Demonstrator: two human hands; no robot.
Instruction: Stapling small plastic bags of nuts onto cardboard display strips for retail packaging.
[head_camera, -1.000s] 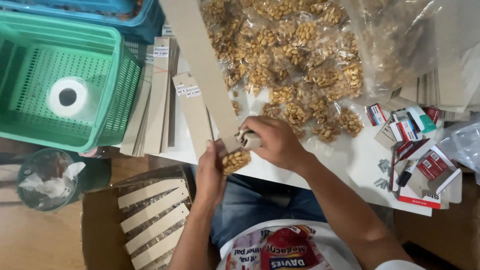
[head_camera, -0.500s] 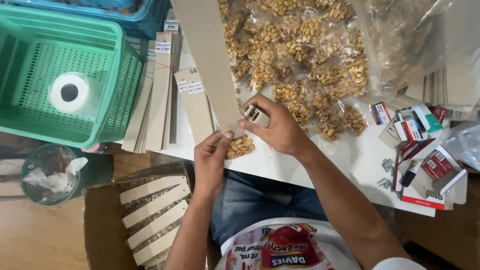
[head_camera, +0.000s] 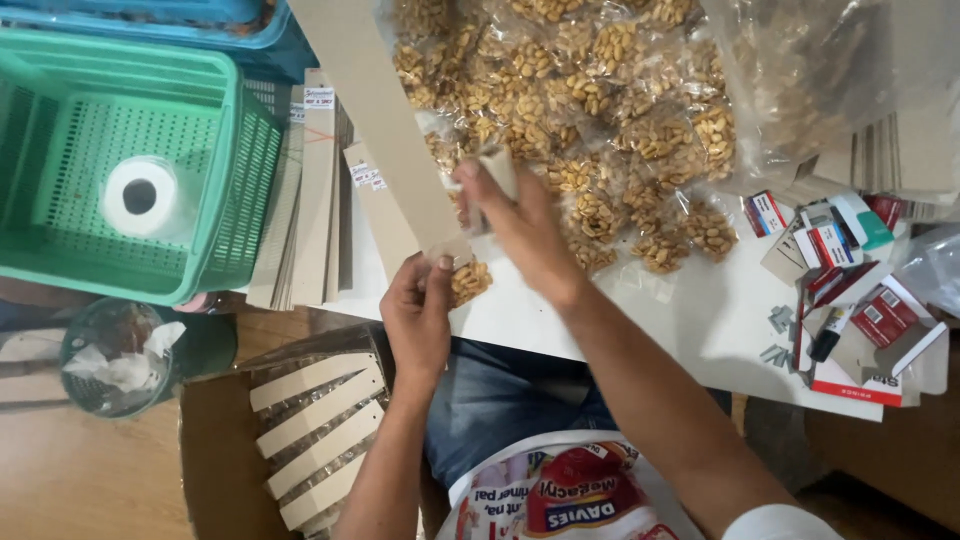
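The left hand reaches up from below, wrist bent, its fingers closed on a small bag of peanuts at the bottom end of a long cardboard strip lying slantwise on the white worktop. Just right of and above those fingers, the right hand, forearm stretched diagonally, pinches a small pale object, too blurred to identify. Beyond it lies a heap of peanut bags.

Your left hand pinches peanut packet at cardboard strip; right hand grips stapler.
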